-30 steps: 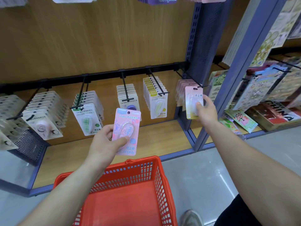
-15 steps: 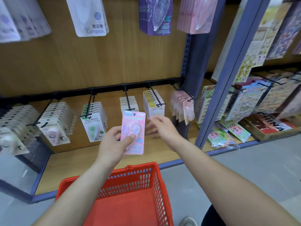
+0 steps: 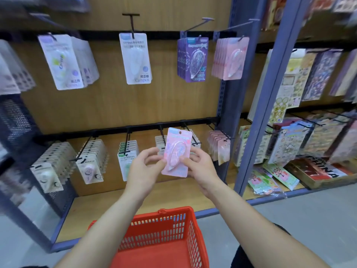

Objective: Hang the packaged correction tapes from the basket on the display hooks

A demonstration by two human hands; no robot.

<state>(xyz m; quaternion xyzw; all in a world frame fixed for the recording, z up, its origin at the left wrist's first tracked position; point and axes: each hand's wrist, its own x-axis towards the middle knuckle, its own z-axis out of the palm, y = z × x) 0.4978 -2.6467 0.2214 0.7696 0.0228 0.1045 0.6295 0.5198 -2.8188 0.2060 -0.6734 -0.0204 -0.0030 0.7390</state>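
You face a wood-backed display unit (image 3: 116, 105) w/ blue-grey metal uprights (image 3: 228, 93); your view looks forward & down along both bare forearms.

To the right, past the uprights, a second bay holds colourful sticker sheets (image 3: 293, 144), hung & stacked.

Low centre, btwn your forearms, sits a red plastic slotted shopping basket (image 3: 164, 215), its far rim toward the shelf.

Two black rails cross the wood panel. The upper black rail (image 3: 158, 34) carries long display hooks (image 3: 132, 24) w/ white carded packs (image 3: 135, 59), a purple stack (image 3: 193, 59) & a pale pink stack (image 3: 234, 59) at the right end. The lower black rail (image 3: 135, 128) carries shorter hooks w/ rows of small white, green-topped & pink packs (image 3: 220, 147).

In front of the lower row, above the basket, is the task item: one pink carded correction-tape pack (image 3: 176, 153) w/ a clear blister, held roughly upright, top leaning slightly right, hang hole at the top & on no hook.

Your left hand (image 3: 144, 167) pinches its left edge, thumb on the front. Your right hand (image 3: 201, 167) grips the right side, thumb across the lower front, fingers behind. Both hands are closed on this one pack.
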